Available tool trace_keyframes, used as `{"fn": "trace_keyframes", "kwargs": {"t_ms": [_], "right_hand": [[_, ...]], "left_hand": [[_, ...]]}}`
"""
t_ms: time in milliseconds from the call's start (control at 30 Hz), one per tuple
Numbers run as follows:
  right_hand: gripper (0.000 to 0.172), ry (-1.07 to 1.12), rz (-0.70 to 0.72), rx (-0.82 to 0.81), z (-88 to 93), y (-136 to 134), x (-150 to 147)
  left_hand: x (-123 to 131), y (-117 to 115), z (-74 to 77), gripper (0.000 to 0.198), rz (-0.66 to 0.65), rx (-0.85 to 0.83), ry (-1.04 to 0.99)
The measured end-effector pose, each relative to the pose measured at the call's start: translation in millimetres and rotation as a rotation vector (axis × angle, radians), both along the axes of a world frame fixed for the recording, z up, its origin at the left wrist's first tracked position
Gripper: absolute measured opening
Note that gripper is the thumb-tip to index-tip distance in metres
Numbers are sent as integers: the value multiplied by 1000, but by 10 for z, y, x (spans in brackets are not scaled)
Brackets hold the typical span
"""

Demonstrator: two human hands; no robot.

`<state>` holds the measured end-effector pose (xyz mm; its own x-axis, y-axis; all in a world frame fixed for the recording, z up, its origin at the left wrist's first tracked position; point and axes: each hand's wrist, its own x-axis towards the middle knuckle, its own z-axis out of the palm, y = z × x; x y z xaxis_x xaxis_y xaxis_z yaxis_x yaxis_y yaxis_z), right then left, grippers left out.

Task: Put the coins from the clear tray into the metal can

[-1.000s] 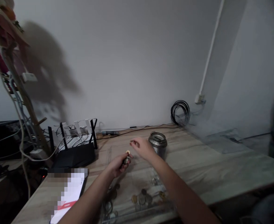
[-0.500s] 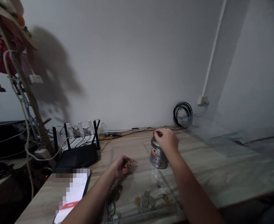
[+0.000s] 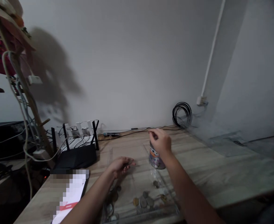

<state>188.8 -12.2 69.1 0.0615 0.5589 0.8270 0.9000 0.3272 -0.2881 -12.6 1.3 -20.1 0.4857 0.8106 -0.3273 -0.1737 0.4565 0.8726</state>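
My left hand (image 3: 122,165) is curled above the left part of a clear plastic tray (image 3: 140,214), with coins (image 3: 130,162) partly showing between thumb and fingers. Over the mouth of a printed metal can (image 3: 155,158) is my right hand (image 3: 161,141), its thumb and fingertips pinched together. Whatever sits in that pinch is too small to make out. The hand covers most of the can's top. Several silver and gold-coloured coins (image 3: 143,201) lie in the tray below, and more coins (image 3: 110,209) are grouped at its left side.
A phone (image 3: 77,189) with a lit screen lies left of my left forearm. Behind it stands a black router (image 3: 78,155) with antennas and cables. Along the wall are a dark cylindrical item (image 3: 111,134) and a coiled black cable (image 3: 182,115). Clear plastic sheeting (image 3: 227,143) lies at the right.
My right hand has shifted slightly left and lower over the can, hiding more of its rim. The left hand's fingers have closed a little over the coins. The view has moved slightly.
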Motion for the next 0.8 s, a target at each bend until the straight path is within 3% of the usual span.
{"fn": "trace_keyframes", "kwargs": {"t_ms": [200, 267, 333, 433, 500, 633, 700, 800], "right_hand": [[25, -186, 422, -627, -389, 46, -503], [27, -167, 491, -744, -488, 97, -543], [26, -111, 493, -757, -519, 133, -538], [21, -48, 367, -622, -431, 129, -478], [20, -33, 256, -424, -307, 84, -400], [21, 10, -22, -93, -50, -16, -110], [20, 38, -189, -101, 17, -19, 77], [17, 70, -334, -285, 19, 44, 315]], "left_hand": [[0, -3, 11, 6, 143, 67, -4], [-2, -9, 28, 7, 170, 70, -19], [-9, -1, 28, 8, 163, 49, -30], [-17, 21, 12, 15, 104, -23, -27], [-15, 25, 15, 15, 76, -86, -22], [7, -10, 76, 12, 136, -167, -59], [14, -33, 105, 18, 167, -194, -91], [9, -44, 114, 27, 150, -204, -146]]}}
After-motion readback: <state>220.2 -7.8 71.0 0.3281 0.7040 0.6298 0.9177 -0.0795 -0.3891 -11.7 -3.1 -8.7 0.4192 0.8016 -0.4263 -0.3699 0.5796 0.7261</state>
